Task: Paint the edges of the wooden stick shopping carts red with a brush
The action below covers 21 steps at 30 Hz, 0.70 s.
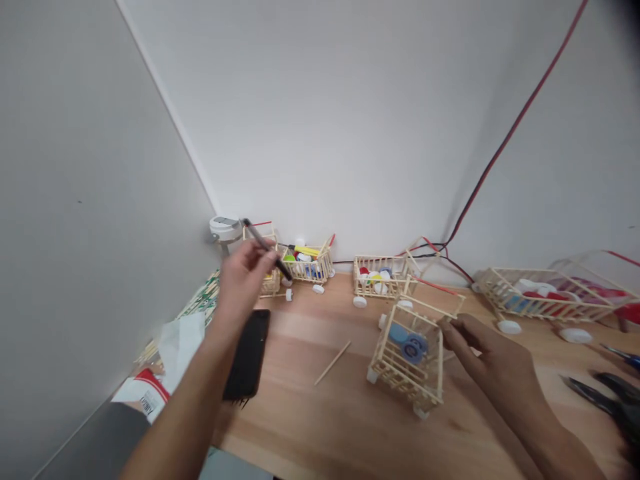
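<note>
A dark pen (268, 249) is pinched between the thumb and fingers of my left hand (245, 273), raised in front of the small stick carts at the back left. My right hand (493, 353) grips the top right corner of a small wooden stick cart (407, 353), which is tilted and has blue round caps (413, 347) inside and white wheels below. A single thin wooden stick (333, 363) lies on the wooden table (305, 420) between the hands. Under my left forearm lies a black phone (253, 353), partly covered.
More stick carts with colourful caps stand along the wall: one (307, 263) at back left, one (383, 277) in the middle, a larger one (550, 293) at right. Pliers (607, 400) lie at the right edge. Papers (183, 347) and packaging lie left. A red-black cable (505, 143) crosses the wall.
</note>
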Available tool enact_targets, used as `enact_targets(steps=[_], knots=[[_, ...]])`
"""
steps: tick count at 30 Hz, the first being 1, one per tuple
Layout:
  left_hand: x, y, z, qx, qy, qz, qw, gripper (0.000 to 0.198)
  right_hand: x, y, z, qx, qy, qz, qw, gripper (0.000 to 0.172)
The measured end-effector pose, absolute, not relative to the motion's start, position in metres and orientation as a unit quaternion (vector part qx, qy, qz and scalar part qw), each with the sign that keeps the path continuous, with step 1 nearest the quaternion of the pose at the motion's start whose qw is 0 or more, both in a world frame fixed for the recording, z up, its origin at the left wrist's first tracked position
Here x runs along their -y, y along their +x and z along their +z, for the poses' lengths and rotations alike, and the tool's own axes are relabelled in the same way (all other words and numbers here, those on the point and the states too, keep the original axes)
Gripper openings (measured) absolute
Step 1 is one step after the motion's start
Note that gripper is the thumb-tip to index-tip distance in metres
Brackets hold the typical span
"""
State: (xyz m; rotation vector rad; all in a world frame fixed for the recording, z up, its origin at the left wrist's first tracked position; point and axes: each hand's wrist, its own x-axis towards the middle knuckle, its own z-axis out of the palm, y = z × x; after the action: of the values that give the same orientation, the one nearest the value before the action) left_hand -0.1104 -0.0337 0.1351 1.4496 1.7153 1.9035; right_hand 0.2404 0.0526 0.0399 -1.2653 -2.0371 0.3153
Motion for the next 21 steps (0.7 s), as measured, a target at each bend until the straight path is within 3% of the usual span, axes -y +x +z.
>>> enact_targets(steps=[3,7,15,21], knots=[[0.034,-0.166,0.136,-0.626,0.445,0.64,0.013,0.021,-0.053,0.241,0.039,0.784,-0.495,0.118,0.354,0.042],[0.032,-0.199,0.127,-0.672,0.417,0.611,-0.015,0.022,-0.053,0.244,0.039,0.78,-0.509,0.123,0.344,0.041],[0.025,-0.111,0.108,-0.622,0.539,0.557,0.109,0.014,-0.054,0.244,0.043,0.743,-0.548,0.119,0.365,0.042],[-0.007,-0.075,0.102,-0.607,0.581,0.53,0.111,0.009,-0.052,0.243,0.047,0.734,-0.562,0.128,0.36,0.04]])
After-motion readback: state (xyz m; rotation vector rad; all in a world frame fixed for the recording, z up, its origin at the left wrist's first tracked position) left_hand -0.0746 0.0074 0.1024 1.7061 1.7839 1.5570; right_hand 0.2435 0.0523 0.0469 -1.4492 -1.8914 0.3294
